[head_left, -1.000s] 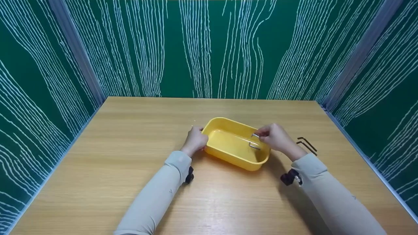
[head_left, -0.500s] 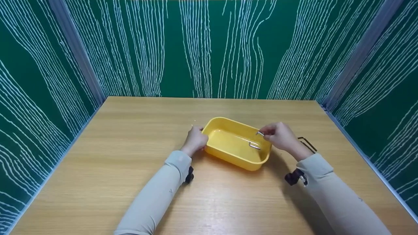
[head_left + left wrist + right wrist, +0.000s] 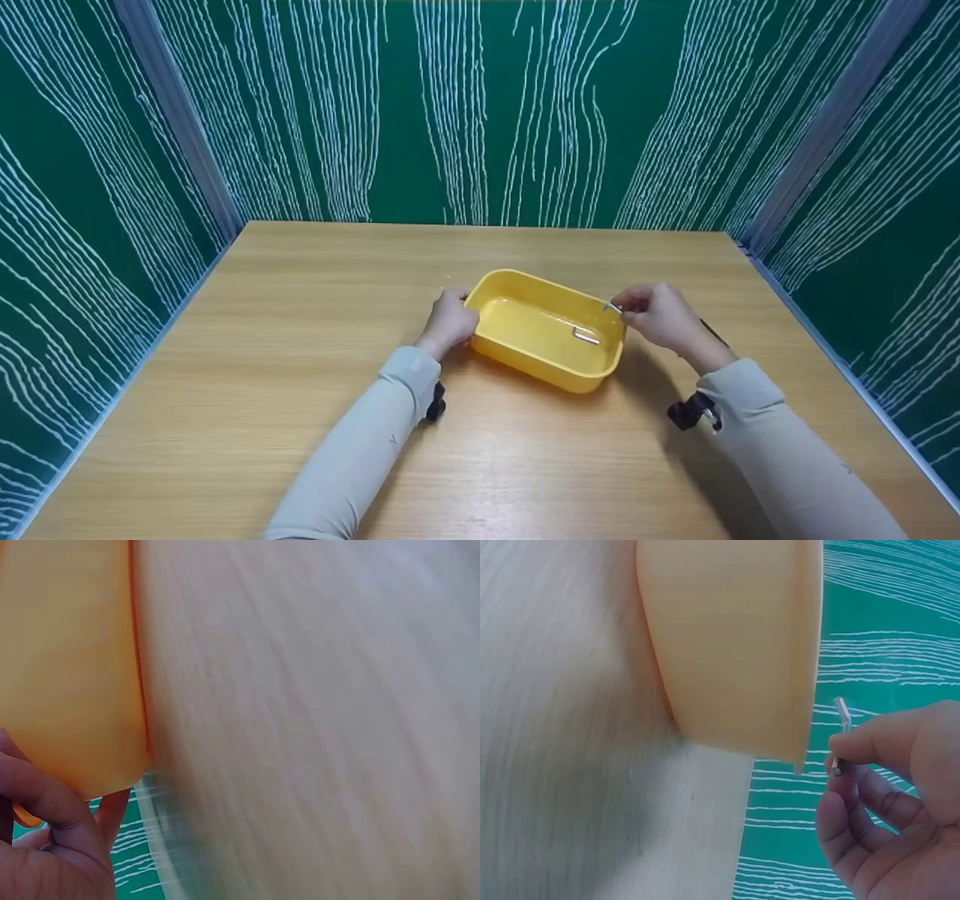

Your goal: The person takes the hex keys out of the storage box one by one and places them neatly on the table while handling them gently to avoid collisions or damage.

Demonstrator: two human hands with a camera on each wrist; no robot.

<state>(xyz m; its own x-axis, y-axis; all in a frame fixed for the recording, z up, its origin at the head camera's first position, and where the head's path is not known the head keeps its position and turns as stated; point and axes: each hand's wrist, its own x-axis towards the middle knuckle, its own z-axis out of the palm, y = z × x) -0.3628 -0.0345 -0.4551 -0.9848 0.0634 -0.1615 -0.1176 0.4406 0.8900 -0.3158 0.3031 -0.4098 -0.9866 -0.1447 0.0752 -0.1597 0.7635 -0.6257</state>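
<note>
A yellow plastic box [image 3: 536, 365] stands at an angle on the table. My left hand [image 3: 450, 322] grips its left end; in the left wrist view the fingers of that hand [image 3: 52, 840] reach around the end wall. Above the right end of the box, my right hand [image 3: 660, 319] pinches a small silver hex key [image 3: 843, 714] between thumb and finger. The bent tip of the key points up in the right wrist view, beside the box rim. Inside the box, toward its right end, lies another silver hex key [image 3: 586, 337].
A dark hex key [image 3: 713, 331] lies on the wooden table [image 3: 337, 285] right of the box, partly hidden behind my right wrist. Green panels [image 3: 435, 112] with white wavy lines enclose the back and both sides.
My right hand has moved rightward with the hex key, from over the box interior to its right rim, covering more of the dark hex keys. The left hand and box stay put.
</note>
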